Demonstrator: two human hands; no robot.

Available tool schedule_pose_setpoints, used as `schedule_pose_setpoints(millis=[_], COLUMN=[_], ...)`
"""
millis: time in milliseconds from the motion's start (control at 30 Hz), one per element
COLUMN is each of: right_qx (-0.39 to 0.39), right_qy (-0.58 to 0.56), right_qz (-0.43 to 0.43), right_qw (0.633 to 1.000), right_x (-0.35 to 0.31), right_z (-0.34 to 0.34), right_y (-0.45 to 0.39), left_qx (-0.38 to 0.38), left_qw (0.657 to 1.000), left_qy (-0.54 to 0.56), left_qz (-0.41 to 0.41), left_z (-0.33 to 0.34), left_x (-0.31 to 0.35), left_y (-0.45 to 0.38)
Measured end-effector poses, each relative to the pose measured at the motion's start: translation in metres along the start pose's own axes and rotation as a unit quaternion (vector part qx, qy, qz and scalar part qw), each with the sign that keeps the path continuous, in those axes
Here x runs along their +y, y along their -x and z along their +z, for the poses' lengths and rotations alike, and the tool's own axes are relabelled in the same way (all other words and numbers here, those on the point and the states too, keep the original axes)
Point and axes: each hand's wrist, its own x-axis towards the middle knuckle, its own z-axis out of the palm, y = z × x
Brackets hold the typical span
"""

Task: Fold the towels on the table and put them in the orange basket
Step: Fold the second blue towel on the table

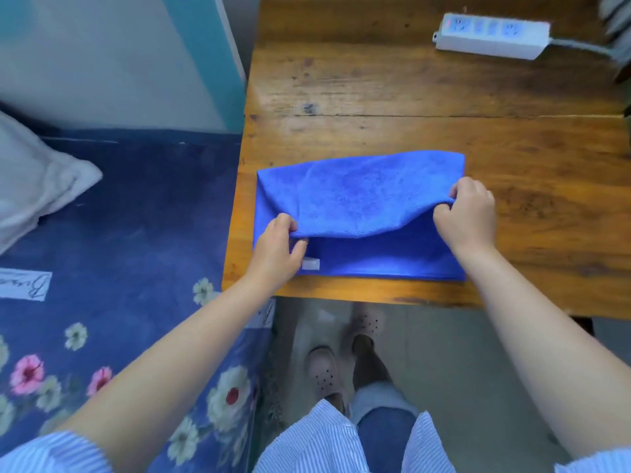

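Towel (362, 203) lies on desk (512, 172) near its front edge, half folded. Left hand (278, 252) pinches the upper layer's left corner; right hand (469, 213) fingers pinch its right corner. Upper layer lifted, sagging between them. White tag (310, 264) beside left hand. Power strip (491, 35) at the far side.

Bright, even daylight; soft shadows, wide-angle bending, blurred edges

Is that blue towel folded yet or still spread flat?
Half folded: both hands pinch the blue towel's upper layer, lifted over the lower one.
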Motion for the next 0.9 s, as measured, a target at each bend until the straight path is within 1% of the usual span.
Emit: schedule_pose_setpoints(millis=[133,200,400,567,667,700,733,767,800,900], right_qx=[0.006,0.016,0.046,0.055,0.051,0.046,0.04,0.039,0.047,0.067], right_qy=[0.002,0.005,0.019,0.017,0.026,0.03,0.035,0.04,0.045,0.094], right_qz=[0.017,0.017,-0.012,-0.012,-0.022,-0.021,-0.02,-0.02,-0.027,-0.088], right_qw=[1.0,1.0,0.999,0.998,0.998,0.998,0.998,0.998,0.998,0.989], right_x=[0.007,0.008,0.012,0.018,0.023,0.026,0.03,0.034,0.039,0.052], right_z=[-0.007,-0.011,-0.021,-0.022,-0.017,-0.015,-0.011,-0.006,-0.001,0.018], right_y=[0.018,0.02,0.018,0.025,0.035,0.039,0.044,0.049,0.054,0.069], left_qx=[-0.074,-0.077,0.022,0.068,0.067,0.074,0.078,0.074,0.074,0.06], left_qw=[0.99,0.987,0.983,0.973,0.968,0.965,0.959,0.945,0.929,0.916], left_qy=[-0.075,-0.112,-0.178,-0.222,-0.241,-0.25,-0.27,-0.308,-0.347,-0.373], left_qz=[0.09,0.09,0.037,0.004,-0.022,-0.004,0.038,0.079,0.101,0.131], left_z=[0.002,0.004,0.014,0.021,0.018,0.017,0.016,0.015,0.013,0.014], left_x=[-0.017,-0.022,-0.017,-0.008,-0.009,-0.012,-0.017,-0.022,-0.027,-0.04], left_y=[0.019,0.022,0.007,-0.003,-0.006,-0.005,-0.002,0.001,0.004,0.007])
